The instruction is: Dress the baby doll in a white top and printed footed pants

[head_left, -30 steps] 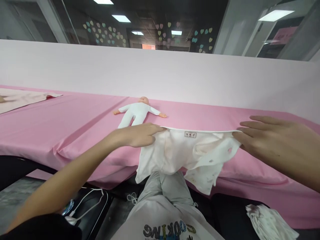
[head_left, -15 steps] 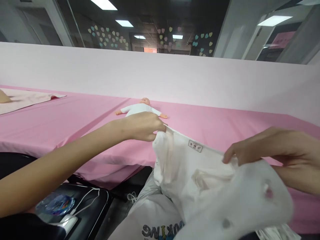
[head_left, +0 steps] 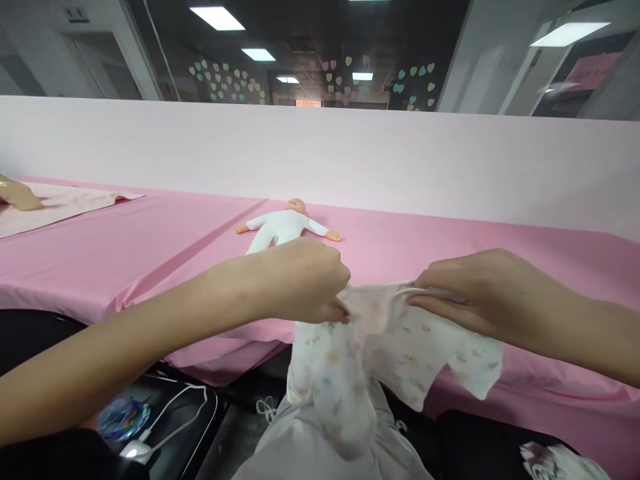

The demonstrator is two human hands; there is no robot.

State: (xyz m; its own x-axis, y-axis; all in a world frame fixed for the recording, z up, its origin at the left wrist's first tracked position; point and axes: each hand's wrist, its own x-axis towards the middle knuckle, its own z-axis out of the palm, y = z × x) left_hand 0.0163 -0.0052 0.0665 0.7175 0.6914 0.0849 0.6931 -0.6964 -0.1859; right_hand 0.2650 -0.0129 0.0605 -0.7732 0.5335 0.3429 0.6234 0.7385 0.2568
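Observation:
A small white baby garment with a faint coloured print hangs between my hands, above my lap. My left hand is closed on its upper edge at the left. Across from it, my right hand pinches the same edge between thumb and fingers. The cloth droops loosely below, and one part spreads out under my right hand. Beyond my left hand, a baby doll in a white suit lies on its back with arms out; my hand and forearm hide its lower legs.
A pink-covered bed runs across in front of me, against a white wall. At far left lies a pale mat. A black chair holds a white cable and a shiny blue item. Crumpled cloth lies at lower right.
The garment has turned so its printed side shows, and the label is out of sight. My right hand has moved left, nearer my left hand. More of the doll shows.

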